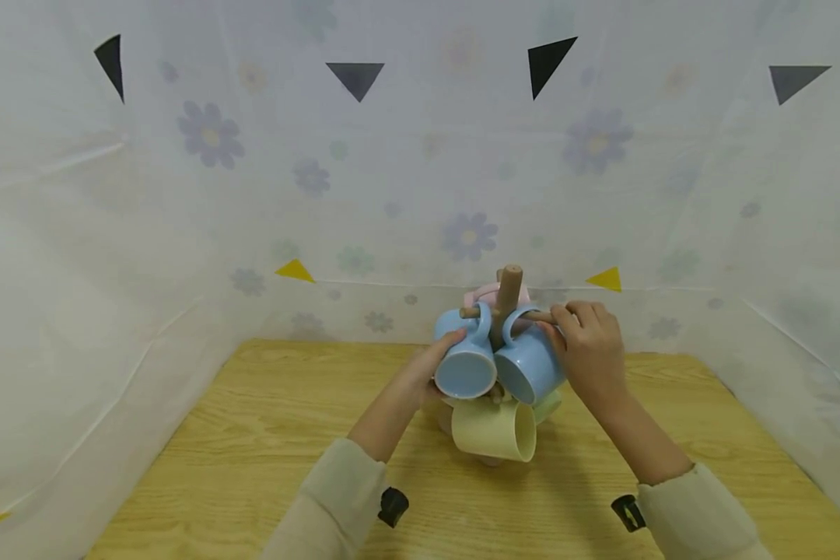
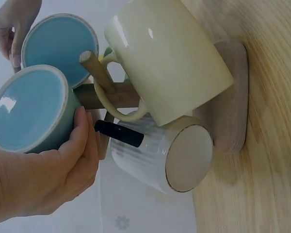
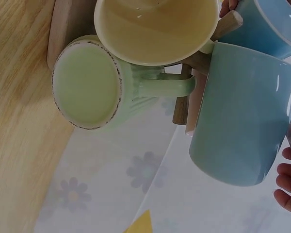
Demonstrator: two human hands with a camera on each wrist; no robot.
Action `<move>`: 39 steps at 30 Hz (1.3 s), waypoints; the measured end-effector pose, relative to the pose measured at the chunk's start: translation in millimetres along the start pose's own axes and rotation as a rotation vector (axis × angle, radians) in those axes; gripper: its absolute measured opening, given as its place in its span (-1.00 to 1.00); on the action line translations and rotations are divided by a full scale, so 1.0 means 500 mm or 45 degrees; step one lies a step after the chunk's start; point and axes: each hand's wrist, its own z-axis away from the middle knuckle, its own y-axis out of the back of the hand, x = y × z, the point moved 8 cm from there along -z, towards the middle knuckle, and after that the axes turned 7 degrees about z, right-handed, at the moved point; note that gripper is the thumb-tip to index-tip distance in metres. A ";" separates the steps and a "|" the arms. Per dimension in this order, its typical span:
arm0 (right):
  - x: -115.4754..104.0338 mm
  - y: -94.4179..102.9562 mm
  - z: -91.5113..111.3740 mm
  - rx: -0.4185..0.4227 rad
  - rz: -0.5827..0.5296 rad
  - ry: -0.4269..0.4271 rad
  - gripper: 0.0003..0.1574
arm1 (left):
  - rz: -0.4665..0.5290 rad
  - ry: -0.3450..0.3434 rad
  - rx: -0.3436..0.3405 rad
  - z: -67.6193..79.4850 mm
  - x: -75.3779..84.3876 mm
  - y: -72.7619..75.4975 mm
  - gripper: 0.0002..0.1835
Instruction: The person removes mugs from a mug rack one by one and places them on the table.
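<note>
Cream mug (image 1: 486, 432) hanging low, nearest. Above, left hand (image 1: 428, 370) gripping left blue mug (image 1: 466, 375), which peg is crossing through handle; right hand (image 1: 593, 354) pinching other peg (image 1: 540, 316) near tip, thumb perhaps touching right blue mug (image 1: 535, 364). Glazed mugs looking stiff, slippery, breakable, moderately heavy; body and handle offering safest hold. Pink mug (image 1: 488, 295) hanging behind.
</note>
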 end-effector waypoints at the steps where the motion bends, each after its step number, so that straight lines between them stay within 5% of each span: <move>1: 0.000 0.001 -0.001 0.005 -0.007 -0.005 -0.68 | 0.001 -0.002 0.007 0.000 0.000 0.001 -0.20; 19: 0.001 -0.005 -0.002 -0.001 -0.038 -0.033 -0.64 | 0.032 -0.086 0.040 0.014 0.001 0.018 -0.23; 39: 0.012 -0.008 -0.001 -0.033 -0.061 -0.075 -0.68 | -0.105 -0.349 0.188 0.029 0.019 0.062 -0.15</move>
